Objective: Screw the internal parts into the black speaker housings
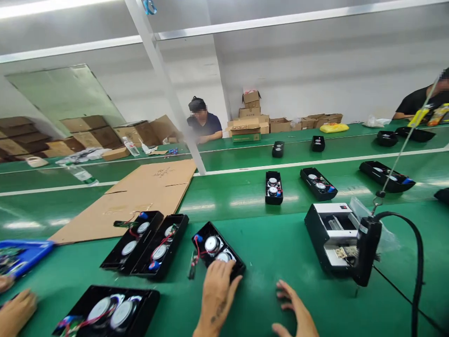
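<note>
Green desk (pixel 266 299), left hand (pixel 217 292) lying on the black speaker housing (pixel 210 232) at lower centre, grip unclear; right hand (pixel 294 311) spread open beside it. Looks light, stiff: take the rim (pixel 233 252), mind the wires (pixel 197 250).

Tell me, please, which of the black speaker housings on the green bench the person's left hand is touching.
It is the black speaker housing under the left hand, lying apart from the side-by-side pair to its left.
</note>
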`<state>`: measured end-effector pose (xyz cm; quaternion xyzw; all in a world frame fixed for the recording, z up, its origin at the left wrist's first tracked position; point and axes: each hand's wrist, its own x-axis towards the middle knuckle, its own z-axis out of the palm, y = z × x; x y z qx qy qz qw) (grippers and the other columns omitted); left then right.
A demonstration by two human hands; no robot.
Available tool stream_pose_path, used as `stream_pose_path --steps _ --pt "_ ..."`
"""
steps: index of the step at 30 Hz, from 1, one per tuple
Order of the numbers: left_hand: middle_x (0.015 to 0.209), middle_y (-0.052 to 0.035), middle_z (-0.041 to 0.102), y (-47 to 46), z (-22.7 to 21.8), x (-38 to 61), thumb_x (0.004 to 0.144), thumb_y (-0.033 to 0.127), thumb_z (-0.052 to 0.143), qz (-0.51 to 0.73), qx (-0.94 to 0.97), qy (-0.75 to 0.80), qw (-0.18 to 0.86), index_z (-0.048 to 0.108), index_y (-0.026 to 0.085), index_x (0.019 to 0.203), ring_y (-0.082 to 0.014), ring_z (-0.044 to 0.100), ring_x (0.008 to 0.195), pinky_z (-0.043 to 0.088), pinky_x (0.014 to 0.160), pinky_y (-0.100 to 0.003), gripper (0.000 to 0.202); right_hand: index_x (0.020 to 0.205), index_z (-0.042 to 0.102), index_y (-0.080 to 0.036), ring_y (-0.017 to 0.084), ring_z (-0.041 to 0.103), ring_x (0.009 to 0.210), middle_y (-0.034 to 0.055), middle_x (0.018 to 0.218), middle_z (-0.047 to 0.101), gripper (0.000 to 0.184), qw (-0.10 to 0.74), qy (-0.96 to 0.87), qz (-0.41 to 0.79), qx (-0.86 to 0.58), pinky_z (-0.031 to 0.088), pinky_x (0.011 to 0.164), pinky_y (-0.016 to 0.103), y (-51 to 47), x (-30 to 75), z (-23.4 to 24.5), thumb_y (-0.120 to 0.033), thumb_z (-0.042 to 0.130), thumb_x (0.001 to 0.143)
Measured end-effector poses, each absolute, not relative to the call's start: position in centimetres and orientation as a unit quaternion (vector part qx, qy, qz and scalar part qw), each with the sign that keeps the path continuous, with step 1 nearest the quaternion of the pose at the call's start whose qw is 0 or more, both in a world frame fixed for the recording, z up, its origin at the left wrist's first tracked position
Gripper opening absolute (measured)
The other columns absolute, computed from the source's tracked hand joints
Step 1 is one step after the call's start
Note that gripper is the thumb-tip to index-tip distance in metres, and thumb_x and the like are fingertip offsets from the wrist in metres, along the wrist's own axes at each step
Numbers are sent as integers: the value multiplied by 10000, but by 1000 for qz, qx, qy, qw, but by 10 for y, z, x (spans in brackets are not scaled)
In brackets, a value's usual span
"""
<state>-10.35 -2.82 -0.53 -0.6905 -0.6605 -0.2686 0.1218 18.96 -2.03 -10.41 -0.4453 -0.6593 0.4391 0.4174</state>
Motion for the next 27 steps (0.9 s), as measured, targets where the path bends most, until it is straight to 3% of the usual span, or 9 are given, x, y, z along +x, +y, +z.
stream_pose_path --steps 3,5,8,11,13,19,22,24,27 --pt "922 -72 792 -20 -14 -28 985 301 648 -298 -686 -660 75 714 237 1259 -271 783 841 676 767 -404 289 1727 391 -326 513 596 1489 216 1728 485 1124 425 -734 322 -420 642 1089 617 -29 159 -106 -428 951 757" --pt "1028 -93 826 -25 -13 5 999 255 580 -329 -701 -632 29 682 232 1359 -259 808 888 691 756 -377 375 1756 297 -335 496 527 1555 222 1779 390 1021 437 -742 256 -440 597 1141 650 -31 151 -103 -329 832 886" --pt "1154 -91 845 -45 -2 16 1028 226 528 -383 -741 -551 13 668 272 1426 -238 828 989 704 857 -349 424 1735 325 -318 428 595 1510 215 1699 485 983 404 -760 253 -442 588 1167 615 -15 164 -81 -132 736 861" --pt "1038 -40 846 -67 15 -7 1022 194 593 -437 -734 -518 40 735 347 1325 -221 828 944 701 906 -347 368 1691 412 -231 434 606 1492 227 1657 509 1145 321 -797 334 -388 556 1211 580 26 204 -41 -99 811 626" --pt "1018 -28 833 -73 26 -30 1013 191 634 -451 -716 -531 40 759 361 1259 -225 823 962 704 923 -367 324 1670 464 -235 403 614 1491 198 1669 511 1126 260 -814 383 -350 545 1227 518 56 235 -12 -87 784 601" --pt "1385 -96 764 -49 23 -69 998 459 714 -383 -707 -592 -60 754 301 1166 -328 745 1313 706 1002 -490 235 1628 556 -352 357 599 1514 108 1715 510 916 288 -785 349 -423 569 1203 501 70 291 23 -68 725 773" --pt "1480 -101 720 -42 6 -67 1010 503 683 -372 -689 -613 -106 746 285 1073 -350 694 1401 694 1027 -528 235 1246 810 -299 322 774 1206 107 1355 739 429 431 -717 295 -462 678 1051 467 30 285 13 -175 830 836" --pt "1456 -86 733 -42 -2 -64 1032 471 653 -373 -690 -609 -121 742 285 1009 -343 672 1431 681 1052 -536 207 1056 831 -275 252 804 915 70 1075 785 210 487 -667 331 -456 726 843 379 -1 267 2 -202 847 860" --pt "1399 -77 758 -42 -7 -61 1046 417 637 -385 -698 -592 -117 741 286 986 -341 645 1463 668 1074 -548 177 1143 828 -239 261 832 858 103 1073 834 338 471 -570 493 -459 717 694 327 -38 225 -16 -296 923 823"
